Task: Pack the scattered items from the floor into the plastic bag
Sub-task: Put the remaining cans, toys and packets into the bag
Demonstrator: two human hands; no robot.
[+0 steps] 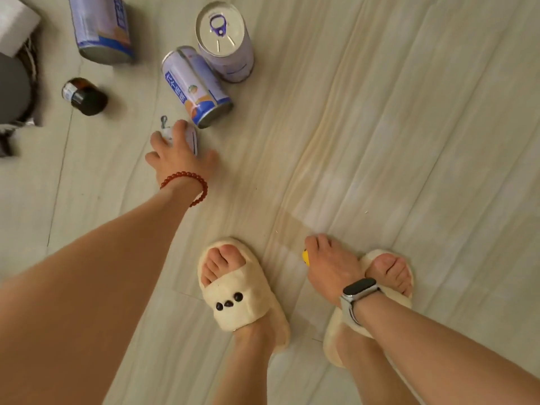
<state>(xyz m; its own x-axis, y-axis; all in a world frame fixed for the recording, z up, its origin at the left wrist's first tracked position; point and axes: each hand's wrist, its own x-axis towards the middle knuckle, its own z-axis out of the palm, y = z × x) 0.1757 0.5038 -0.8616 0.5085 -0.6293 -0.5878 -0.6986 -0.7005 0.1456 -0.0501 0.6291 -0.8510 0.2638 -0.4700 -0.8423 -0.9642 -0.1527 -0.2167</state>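
Floor lot: left hand [178,153] curls over a small white case [191,138] beside the toppled can [196,86], apparently to lift it; right hand [328,264] clenches a yellow item [305,256], apparently for bagging; plastic bag out of view.

Pale wood-grain plank floor [409,141], soft light, dark round base [11,89] at left

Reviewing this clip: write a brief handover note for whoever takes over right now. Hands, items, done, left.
Left hand: on the floor, fingers around a small white case with a clip.
Right hand: holds a small yellow object, mostly hidden.
Still on the floor: two lying purple-and-blue tin cans, one upright purple tin can with a pull-ring lid, a lying brown glass bottle.
Plastic bag: not in view.
Done: nothing visibly packed. Left: all items.
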